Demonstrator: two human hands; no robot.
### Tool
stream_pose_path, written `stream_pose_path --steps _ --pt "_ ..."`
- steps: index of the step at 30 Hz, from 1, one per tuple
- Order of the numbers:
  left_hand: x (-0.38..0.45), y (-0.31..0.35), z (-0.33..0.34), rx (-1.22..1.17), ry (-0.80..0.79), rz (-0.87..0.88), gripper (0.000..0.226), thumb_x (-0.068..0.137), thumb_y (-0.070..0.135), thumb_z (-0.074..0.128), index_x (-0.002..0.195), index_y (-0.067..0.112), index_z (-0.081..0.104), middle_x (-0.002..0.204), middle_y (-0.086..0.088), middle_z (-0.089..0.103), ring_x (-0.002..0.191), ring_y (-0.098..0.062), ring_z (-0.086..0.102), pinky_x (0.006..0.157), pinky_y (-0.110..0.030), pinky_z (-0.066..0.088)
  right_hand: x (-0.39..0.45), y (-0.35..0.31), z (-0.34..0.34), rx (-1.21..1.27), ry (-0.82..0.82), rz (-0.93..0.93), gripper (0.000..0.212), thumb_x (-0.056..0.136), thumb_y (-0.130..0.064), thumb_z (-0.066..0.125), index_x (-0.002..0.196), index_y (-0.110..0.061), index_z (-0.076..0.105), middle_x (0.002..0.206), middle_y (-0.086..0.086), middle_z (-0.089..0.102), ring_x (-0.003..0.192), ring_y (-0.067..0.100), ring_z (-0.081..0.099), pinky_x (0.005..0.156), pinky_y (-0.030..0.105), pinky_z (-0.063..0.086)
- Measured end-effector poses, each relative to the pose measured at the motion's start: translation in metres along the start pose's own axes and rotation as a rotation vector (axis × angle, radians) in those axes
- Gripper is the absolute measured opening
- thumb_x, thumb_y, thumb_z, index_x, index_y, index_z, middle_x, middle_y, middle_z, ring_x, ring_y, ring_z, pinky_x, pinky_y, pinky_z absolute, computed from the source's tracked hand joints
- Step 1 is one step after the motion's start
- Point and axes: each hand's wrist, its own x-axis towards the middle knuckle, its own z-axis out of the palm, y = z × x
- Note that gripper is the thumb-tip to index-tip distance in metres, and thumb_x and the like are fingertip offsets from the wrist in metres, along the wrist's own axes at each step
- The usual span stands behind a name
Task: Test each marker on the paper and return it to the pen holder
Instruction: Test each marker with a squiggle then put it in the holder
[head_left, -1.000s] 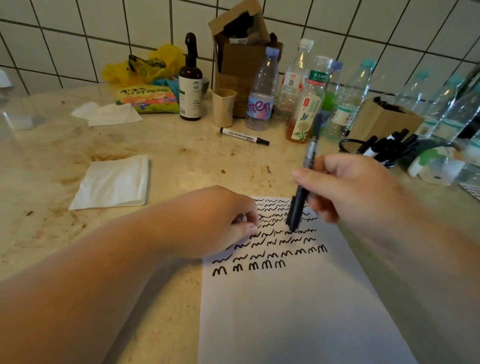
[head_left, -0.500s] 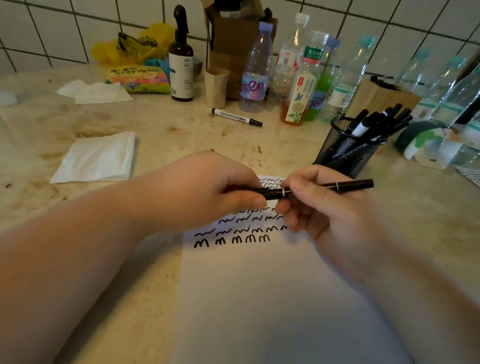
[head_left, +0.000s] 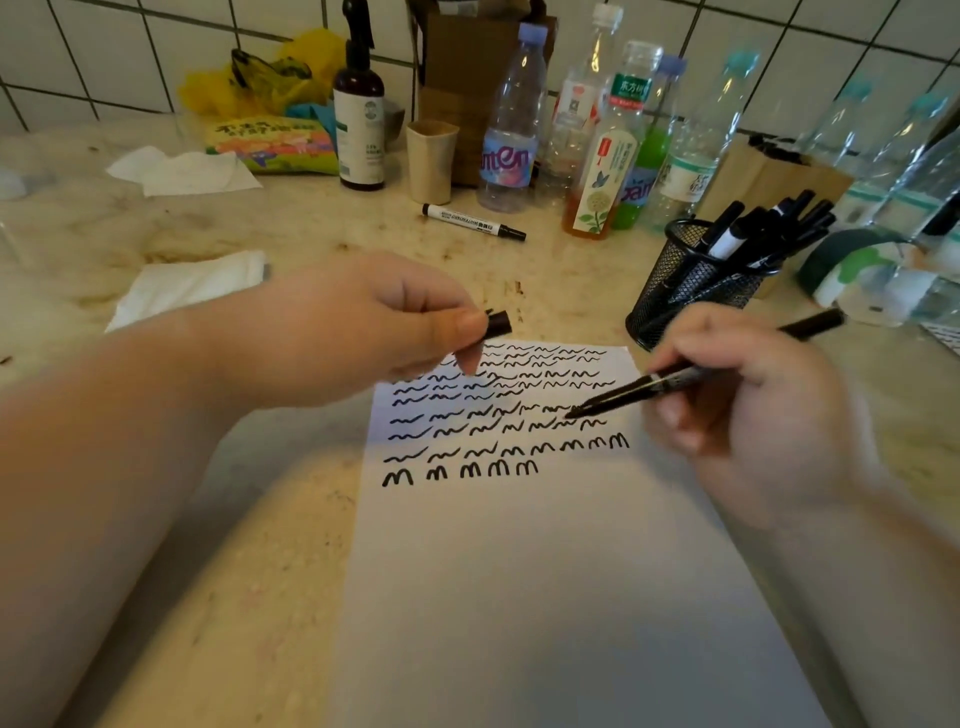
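Paper (head_left: 519, 571) lies on the counter (head_left: 260, 519), upper part filled with test squiggles. Right hand (head_left: 753, 415) pinches an uncapped marker (head_left: 675, 379), tip at or just above the paper. Left hand (head_left: 363, 332) pinches its cap (head_left: 498, 322). Step: test stroke. Next: recap, return to holder (head_left: 691, 280) beyond. One marker (head_left: 472, 221) lies loose farther back.

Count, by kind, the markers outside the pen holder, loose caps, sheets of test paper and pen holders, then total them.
Markers outside the pen holder: 2 (held marker in the right hand, white marker lying loose)
Loose caps: 1 (cap in the left hand)
Sheets of test paper: 1
Pen holders: 1
Total: 5
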Motion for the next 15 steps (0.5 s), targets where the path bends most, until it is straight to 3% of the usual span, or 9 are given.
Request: stream_pose_path --steps 3,6,15 --pt "0.006 0.001 0.012 0.325 0.113 -0.042 0.036 0.081 0.063 0.042 0.083 0.037 0.067 0.067 0.013 0.062 0.064 -0.004 0.055 0.063 -0.033 0.047 -0.002 0.005 0.005 -0.213 -0.088 0.1 0.02 0.074 -0.017 0.053 0.063 -0.01 0.068 0.047 0.014 0.056 0.038 0.023 0.045 0.037 0.02 0.034" --pt "0.005 -0.004 0.018 0.501 0.062 -0.078 0.029 0.089 0.056 0.046 0.086 0.033 0.064 0.07 0.007 0.061 0.067 -0.008 0.055 0.063 -0.031 0.047 -0.006 0.004 0.005 -0.309 -0.062 0.136 0.02 0.076 -0.016 0.055 0.064 -0.011 0.071 0.048 0.013 0.058 0.042 0.025 0.048 0.038 0.023 0.037" --pt "0.006 -0.008 0.021 0.594 0.001 -0.078 0.031 0.09 0.057 0.044 0.087 0.033 0.063 0.069 0.009 0.061 0.064 -0.006 0.054 0.057 -0.027 0.043 -0.011 0.003 0.009 -0.425 -0.015 0.207 0.029 0.087 -0.005 0.057 0.061 -0.01 0.068 0.046 0.01 0.054 0.042 0.022 0.044 0.041 0.025 0.035"
